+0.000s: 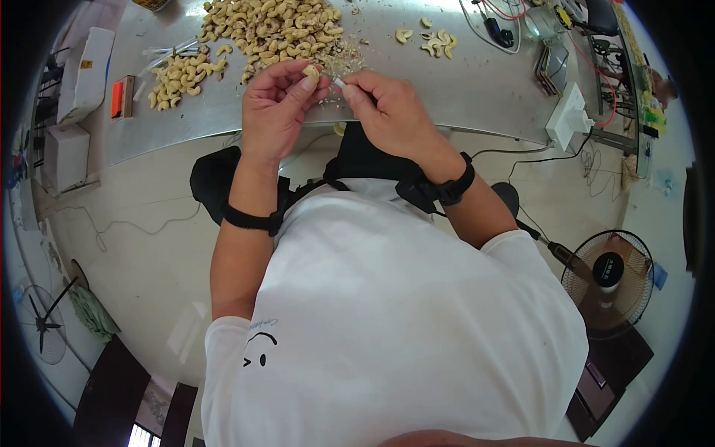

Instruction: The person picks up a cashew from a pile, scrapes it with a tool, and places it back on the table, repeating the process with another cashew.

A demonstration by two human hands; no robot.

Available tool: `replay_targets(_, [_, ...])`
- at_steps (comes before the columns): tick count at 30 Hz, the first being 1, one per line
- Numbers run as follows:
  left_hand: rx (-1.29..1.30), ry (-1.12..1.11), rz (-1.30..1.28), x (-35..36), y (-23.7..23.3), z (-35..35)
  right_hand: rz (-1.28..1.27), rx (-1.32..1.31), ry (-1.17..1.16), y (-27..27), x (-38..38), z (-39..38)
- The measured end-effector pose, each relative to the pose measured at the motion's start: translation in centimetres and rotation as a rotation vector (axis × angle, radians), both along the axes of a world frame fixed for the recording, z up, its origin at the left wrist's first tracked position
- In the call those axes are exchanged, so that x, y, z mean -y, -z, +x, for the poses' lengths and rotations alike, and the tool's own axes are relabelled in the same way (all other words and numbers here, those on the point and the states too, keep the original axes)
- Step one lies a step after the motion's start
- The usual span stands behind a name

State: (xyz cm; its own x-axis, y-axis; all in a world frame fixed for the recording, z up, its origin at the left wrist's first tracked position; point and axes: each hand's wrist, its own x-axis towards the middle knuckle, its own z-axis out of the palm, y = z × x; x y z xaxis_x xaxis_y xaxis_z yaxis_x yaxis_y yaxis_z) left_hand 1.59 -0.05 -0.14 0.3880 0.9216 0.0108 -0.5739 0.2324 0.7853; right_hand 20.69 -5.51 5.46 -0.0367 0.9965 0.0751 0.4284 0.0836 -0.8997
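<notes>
My left hand point(277, 104) pinches a cashew nut point(310, 72) between thumb and fingers, above the near edge of the metal table. Close beside it, my right hand point(391, 108) is closed around a small tool with a pale, whitish end point(339, 82); the rest is hidden in the fingers, so its exact kind does not show. Just beyond both hands lies a large heap of cashews point(272, 30), with skin crumbs point(342, 58) along its right side. A smaller pile of cashews point(182, 77) sits to the left. Farther right are several pale cashew pieces point(439, 45).
An orange box point(117, 99) stands at the table's left end, near thin clear tubes point(167, 52). On the right are a glass jar point(542, 22), a white power strip point(567, 115) and cables. A fan point(607, 279) stands on the floor at my right.
</notes>
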Motion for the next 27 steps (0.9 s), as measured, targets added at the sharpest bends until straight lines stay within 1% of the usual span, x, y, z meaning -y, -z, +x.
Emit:
replay_targets(4, [0.010, -0.025, 0.015, 0.0, 0.0, 0.3, 0.019, 0.010, 0.008, 0.2, 0.0, 0.0])
replay_targets(9, [-0.040, -0.096, 0.043, 0.1, -0.2, 0.9, -0.060, -0.031, -0.001, 0.2, 0.3, 0.0])
replay_targets(19, [-0.021, -0.106, 0.069, 0.2, 0.1, 0.9, -0.042, -0.015, -0.004, 0.1, 0.3, 0.1])
replay_targets(24, [-0.078, -0.069, 0.105, 0.1, 0.7, 0.5, -0.025, -0.035, -0.015, 0.5, 0.2, 0.1])
replay_targets(27, [-0.088, -0.070, 0.113, 0.0, 0.8, 0.4, -0.067, -0.040, -0.022, 0.4, 0.1, 0.2])
